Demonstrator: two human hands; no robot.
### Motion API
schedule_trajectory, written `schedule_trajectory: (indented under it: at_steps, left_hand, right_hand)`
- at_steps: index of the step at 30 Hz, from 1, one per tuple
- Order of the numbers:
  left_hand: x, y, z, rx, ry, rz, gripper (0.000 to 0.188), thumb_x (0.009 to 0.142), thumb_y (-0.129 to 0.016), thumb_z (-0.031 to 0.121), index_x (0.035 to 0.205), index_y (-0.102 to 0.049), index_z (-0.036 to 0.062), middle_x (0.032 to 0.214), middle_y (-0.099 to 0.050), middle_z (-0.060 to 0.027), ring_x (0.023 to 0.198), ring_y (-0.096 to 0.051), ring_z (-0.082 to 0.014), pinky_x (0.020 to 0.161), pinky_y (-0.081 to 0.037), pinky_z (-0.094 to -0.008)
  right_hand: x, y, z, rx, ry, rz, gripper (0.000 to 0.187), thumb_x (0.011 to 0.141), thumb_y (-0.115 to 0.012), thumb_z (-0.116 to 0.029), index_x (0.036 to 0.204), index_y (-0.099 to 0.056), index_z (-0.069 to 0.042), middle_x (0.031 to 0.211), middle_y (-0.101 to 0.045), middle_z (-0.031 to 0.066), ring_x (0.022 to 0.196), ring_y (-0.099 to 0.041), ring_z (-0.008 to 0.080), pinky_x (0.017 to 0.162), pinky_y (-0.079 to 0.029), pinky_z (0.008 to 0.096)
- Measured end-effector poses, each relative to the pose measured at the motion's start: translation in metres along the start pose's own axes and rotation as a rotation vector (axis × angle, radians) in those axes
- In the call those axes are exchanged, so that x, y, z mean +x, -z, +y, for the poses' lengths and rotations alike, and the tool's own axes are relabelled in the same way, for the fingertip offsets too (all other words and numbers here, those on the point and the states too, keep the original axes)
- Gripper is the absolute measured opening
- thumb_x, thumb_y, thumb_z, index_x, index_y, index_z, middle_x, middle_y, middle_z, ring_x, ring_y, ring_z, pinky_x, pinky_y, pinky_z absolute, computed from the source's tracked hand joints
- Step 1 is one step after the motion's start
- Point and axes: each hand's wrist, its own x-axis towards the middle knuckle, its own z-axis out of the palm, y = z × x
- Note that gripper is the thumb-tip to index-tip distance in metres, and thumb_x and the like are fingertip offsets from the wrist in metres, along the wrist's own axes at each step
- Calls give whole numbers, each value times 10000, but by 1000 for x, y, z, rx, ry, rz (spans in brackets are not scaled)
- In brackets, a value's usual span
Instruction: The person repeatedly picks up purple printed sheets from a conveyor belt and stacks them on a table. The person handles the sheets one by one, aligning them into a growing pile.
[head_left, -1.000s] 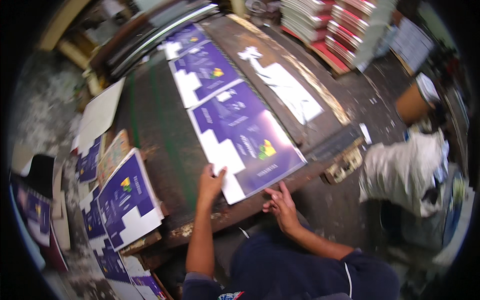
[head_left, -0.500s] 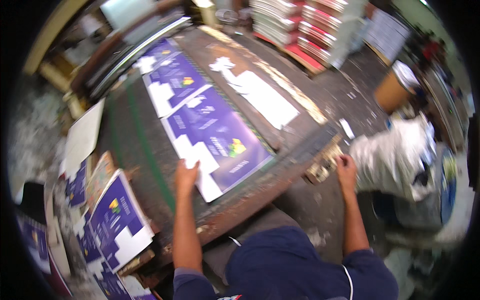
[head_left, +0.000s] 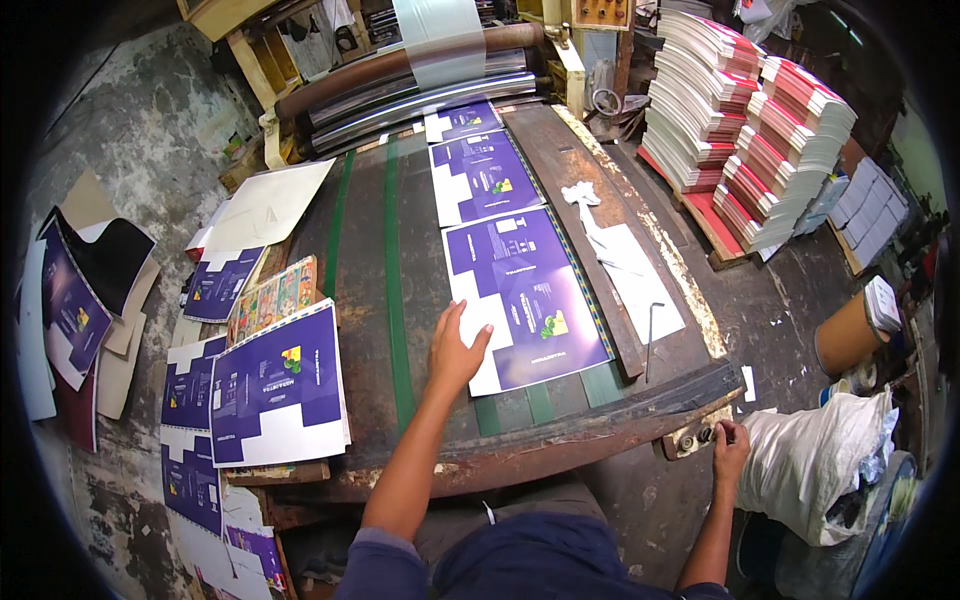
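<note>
My left hand (head_left: pixel 458 350) lies palm down with fingers apart at the left edge of the nearest printed sheet (head_left: pixel 540 310). This sheet is purple with white stepped margins and a small yellow and green picture. Two more purple sheets, a middle one (head_left: pixel 490 180) and a far one (head_left: pixel 465 122), lie in line behind it on the dark machine table (head_left: pixel 300 400). At the table's front right corner, my right hand (head_left: pixel 730 455) has its fingers curled beside a small control box (head_left: pixel 697 437) with round knobs. Whether its fingertips grip a knob is hidden.
Rollers (head_left: pixel 420 95) span the table's far end. White paper (head_left: pixel 640 285) and a bent metal rod (head_left: pixel 652 335) lie at right. A stack of purple sheets (head_left: pixel 280 385) stands at left. Red and white stacks (head_left: pixel 700 110), a white sack (head_left: pixel 810 460) and a brown drum (head_left: pixel 850 335) are on the right.
The view has turned, so the table and sheets appear straighter. My left hand's fingers are now spread at the sheet's left edge. My right hand stays by the control box.
</note>
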Motion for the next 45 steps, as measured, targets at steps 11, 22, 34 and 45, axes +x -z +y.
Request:
schedule_trajectory:
  at_steps: [11,22,34,45]
  left_hand:
    - [-139,179,-10,520,-238,113,796,789,-777,387,1422,-459,24,1512,-412,-182,1452,-296,-367,1175,-207,-515]
    - [-193,211,-95,507,-87,32,473,977,-560,295,1368,-533,30,1439,-512,-148,1407,-376,-368,1162,-224,-528]
    - [-189,163,7,-47,-193,204,364,1041,-446,290,1015,-717,48,1029,-721,-111,1072,-640,-308,1030,-389,-436]
    - [-238,47,-19,-692,595,-26,648,924,-690,171,1431,-362,-64,1158,-615,-179,1040,-636,-212,867,-532,-333]
  right_hand:
    - [7,9,-5,114,107,-78,77,840,-668,33,914,-680,13,824,-620,107,754,-611,212,683,-472,299]
    - [18,19,-10,-5,177,-105,435,875,-698,-112,1292,-589,-49,1076,-601,81,877,-581,182,774,-469,285]
    - [-51,-100,-244,1025,-395,-963,396,941,-643,-275,1232,-616,-8,856,-674,67,687,-594,99,651,-512,246]
    - [-154,-135,-185,967,-878,-1183,351,950,-650,-332,1070,-556,-16,844,-611,78,651,-605,142,481,-481,262]
